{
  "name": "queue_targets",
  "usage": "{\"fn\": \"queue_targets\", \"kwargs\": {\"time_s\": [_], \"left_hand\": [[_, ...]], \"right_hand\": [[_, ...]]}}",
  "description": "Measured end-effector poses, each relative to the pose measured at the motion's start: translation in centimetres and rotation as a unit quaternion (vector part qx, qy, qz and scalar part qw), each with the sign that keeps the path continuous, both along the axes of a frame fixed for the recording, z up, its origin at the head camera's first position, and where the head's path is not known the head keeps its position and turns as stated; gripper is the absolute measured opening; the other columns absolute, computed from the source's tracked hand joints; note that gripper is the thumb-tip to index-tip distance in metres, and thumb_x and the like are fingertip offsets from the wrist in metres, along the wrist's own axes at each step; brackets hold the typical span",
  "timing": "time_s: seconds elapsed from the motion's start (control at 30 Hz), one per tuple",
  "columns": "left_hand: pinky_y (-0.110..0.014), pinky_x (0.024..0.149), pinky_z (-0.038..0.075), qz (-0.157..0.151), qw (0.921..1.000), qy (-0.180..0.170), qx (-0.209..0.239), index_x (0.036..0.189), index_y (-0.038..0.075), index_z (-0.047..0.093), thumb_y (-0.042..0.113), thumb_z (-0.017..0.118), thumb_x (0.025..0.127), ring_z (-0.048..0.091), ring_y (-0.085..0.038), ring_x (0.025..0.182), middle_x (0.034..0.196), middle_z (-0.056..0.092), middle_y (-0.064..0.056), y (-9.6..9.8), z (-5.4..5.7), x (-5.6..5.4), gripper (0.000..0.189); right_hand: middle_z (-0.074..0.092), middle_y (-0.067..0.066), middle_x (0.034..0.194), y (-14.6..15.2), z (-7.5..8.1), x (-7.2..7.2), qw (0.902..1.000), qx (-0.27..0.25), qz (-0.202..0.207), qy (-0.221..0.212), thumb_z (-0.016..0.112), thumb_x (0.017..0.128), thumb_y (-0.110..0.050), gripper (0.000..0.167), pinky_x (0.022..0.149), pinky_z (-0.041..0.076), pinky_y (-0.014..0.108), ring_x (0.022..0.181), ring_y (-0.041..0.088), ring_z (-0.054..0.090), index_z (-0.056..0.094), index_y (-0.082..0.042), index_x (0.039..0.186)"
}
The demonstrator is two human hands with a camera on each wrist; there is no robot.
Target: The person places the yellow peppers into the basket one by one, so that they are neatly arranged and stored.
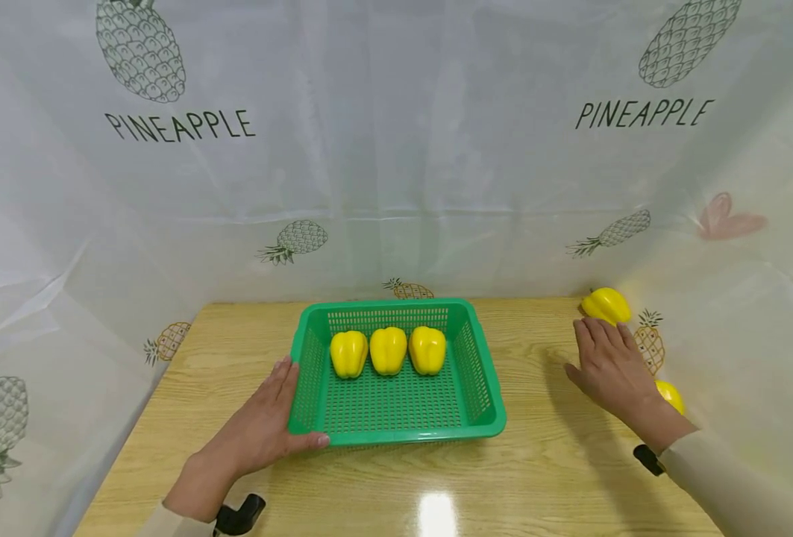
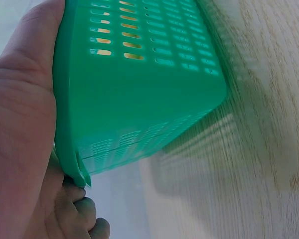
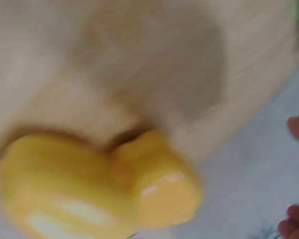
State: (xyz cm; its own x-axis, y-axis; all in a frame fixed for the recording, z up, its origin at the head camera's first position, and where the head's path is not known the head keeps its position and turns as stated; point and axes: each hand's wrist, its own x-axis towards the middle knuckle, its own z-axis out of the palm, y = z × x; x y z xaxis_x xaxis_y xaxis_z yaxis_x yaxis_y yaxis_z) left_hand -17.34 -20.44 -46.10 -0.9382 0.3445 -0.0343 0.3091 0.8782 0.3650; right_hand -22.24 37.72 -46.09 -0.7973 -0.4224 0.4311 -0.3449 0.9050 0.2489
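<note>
My left hand (image 1: 265,425) rests at the near left corner of a green plastic basket (image 1: 409,435), its thumb over the front rim and its fingers straight along the left side. Three yellow bell peppers, left (image 1: 349,355), middle (image 1: 388,350) and right (image 1: 427,350), sit in a row inside. My right hand (image 1: 609,373) hovers palm down at the table's right side, fingers extended and holding nothing. Past its fingertips lies a yellow bell pepper (image 1: 606,304); another bell pepper (image 1: 670,396) is partly hidden by the wrist. The right wrist view shows yellow peppers (image 3: 65,186), blurred.
The wooden table (image 1: 530,477) meets a white curtain (image 1: 396,164) printed with pineapples, which hangs behind and along both sides. Black wrist straps (image 1: 238,514) show near the sleeves. Bare wood lies between the basket and my right hand.
</note>
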Motion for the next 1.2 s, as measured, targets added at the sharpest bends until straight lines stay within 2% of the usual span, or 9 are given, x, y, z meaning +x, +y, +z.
{"fn": "queue_targets", "kwargs": {"time_s": [0.07, 0.17, 0.3, 0.47, 0.73, 0.87, 1.0, 1.1, 1.2], "left_hand": [[-0.067, 0.121, 0.034, 0.001, 1.0000, -0.002, 0.002, 0.166, -0.008, 0.014, 0.085, 0.066, 0.082, 0.020, -0.051, 0.158, 0.173, 0.011, -0.030, 0.0, 0.0, 0.1, 0.136], [-0.067, 0.121, 0.034, 0.001, 1.0000, -0.005, 0.002, 0.166, -0.008, 0.013, 0.086, 0.065, 0.081, 0.020, -0.051, 0.158, 0.174, 0.010, -0.030, -0.1, 0.1, 0.1, 0.137], [-0.066, 0.121, 0.034, -0.002, 1.0000, -0.003, 0.000, 0.165, -0.009, 0.014, 0.087, 0.064, 0.081, 0.020, -0.051, 0.158, 0.173, 0.011, -0.031, -0.1, 0.2, 0.2, 0.137], [-0.066, 0.121, 0.034, -0.002, 1.0000, 0.000, 0.005, 0.165, -0.009, 0.014, 0.085, 0.066, 0.081, 0.020, -0.051, 0.158, 0.173, 0.010, -0.030, -0.1, 0.3, 0.0, 0.137], [-0.067, 0.122, 0.033, 0.005, 0.9994, -0.025, 0.023, 0.167, -0.006, 0.009, 0.087, 0.065, 0.080, 0.016, -0.049, 0.160, 0.175, 0.004, -0.027, 0.1, -0.1, -0.2, 0.139], [-0.066, 0.122, 0.033, 0.004, 0.9997, -0.018, 0.017, 0.167, -0.006, 0.010, 0.089, 0.064, 0.080, 0.017, -0.049, 0.160, 0.175, 0.005, -0.027, 0.1, -0.2, -0.3, 0.139], [-0.066, 0.122, 0.033, 0.002, 0.9997, -0.018, 0.016, 0.167, -0.007, 0.010, 0.089, 0.063, 0.079, 0.017, -0.049, 0.160, 0.175, 0.005, -0.027, 0.0, -0.2, -0.3, 0.140], [-0.066, 0.122, 0.033, 0.002, 0.9996, -0.020, 0.019, 0.166, -0.007, 0.010, 0.089, 0.063, 0.079, 0.016, -0.049, 0.160, 0.175, 0.006, -0.028, -0.1, -0.2, -0.3, 0.140], [-0.067, 0.122, 0.033, 0.003, 0.9995, -0.021, 0.022, 0.166, -0.007, 0.010, 0.088, 0.065, 0.080, 0.016, -0.049, 0.160, 0.175, 0.006, -0.029, -0.2, -0.1, -0.2, 0.140]], "right_hand": [[0.055, 0.033, 0.139, 1.5, -0.4, 0.7, 0.9998, 0.008, 0.018, -0.005, 0.045, 0.106, -0.065, 0.087, 0.112, 0.039, 0.072, 0.129, 0.051, 0.052, 0.045, 0.013, 0.145], [0.055, 0.032, 0.140, 3.5, -0.9, 1.7, 0.9990, 0.015, 0.041, -0.008, 0.004, 0.104, -0.072, 0.103, 0.113, 0.038, 0.071, 0.129, 0.051, 0.052, 0.047, 0.011, 0.146], [0.057, 0.031, 0.140, 5.8, -1.7, 3.1, 0.9979, 0.033, 0.054, -0.010, 0.005, 0.105, -0.073, 0.103, 0.121, 0.031, 0.068, 0.128, 0.050, 0.054, 0.048, 0.010, 0.146], [0.055, 0.031, 0.143, 9.0, -2.7, 4.8, 0.9958, 0.057, 0.068, -0.021, 0.006, 0.102, -0.077, 0.105, 0.132, -0.001, 0.056, 0.130, 0.048, 0.050, 0.042, 0.009, 0.151], [0.010, 0.025, 0.175, 13.0, -3.5, 6.0, 0.9934, 0.091, 0.049, -0.048, 0.002, 0.094, -0.084, 0.114, 0.130, -0.007, 0.058, 0.163, 0.042, 0.007, 0.012, 0.002, 0.167], [0.015, 0.028, 0.173, 13.6, -4.0, 6.3, 0.9922, 0.091, 0.029, -0.080, 0.055, 0.089, -0.085, 0.126, 0.129, -0.012, 0.056, 0.155, 0.049, 0.023, 0.008, 0.001, 0.168], [0.028, 0.031, 0.166, 13.8, -4.3, 6.5, 0.9901, 0.092, 0.006, -0.107, 0.092, 0.065, -0.061, 0.148, 0.129, -0.017, 0.054, 0.142, 0.048, 0.037, 0.005, 0.000, 0.168], [0.036, 0.030, 0.160, 14.1, -4.4, 6.5, 0.9896, 0.096, 0.015, -0.106, 0.088, 0.069, -0.068, 0.145, 0.129, -0.016, 0.052, 0.149, 0.048, 0.030, 0.007, 0.001, 0.168], [0.046, 0.029, 0.150, 14.4, -4.5, 6.4, 0.9907, 0.093, 0.038, -0.092, 0.055, 0.084, -0.085, 0.128, 0.130, -0.013, 0.051, 0.161, 0.043, 0.011, 0.011, 0.001, 0.167]]}}
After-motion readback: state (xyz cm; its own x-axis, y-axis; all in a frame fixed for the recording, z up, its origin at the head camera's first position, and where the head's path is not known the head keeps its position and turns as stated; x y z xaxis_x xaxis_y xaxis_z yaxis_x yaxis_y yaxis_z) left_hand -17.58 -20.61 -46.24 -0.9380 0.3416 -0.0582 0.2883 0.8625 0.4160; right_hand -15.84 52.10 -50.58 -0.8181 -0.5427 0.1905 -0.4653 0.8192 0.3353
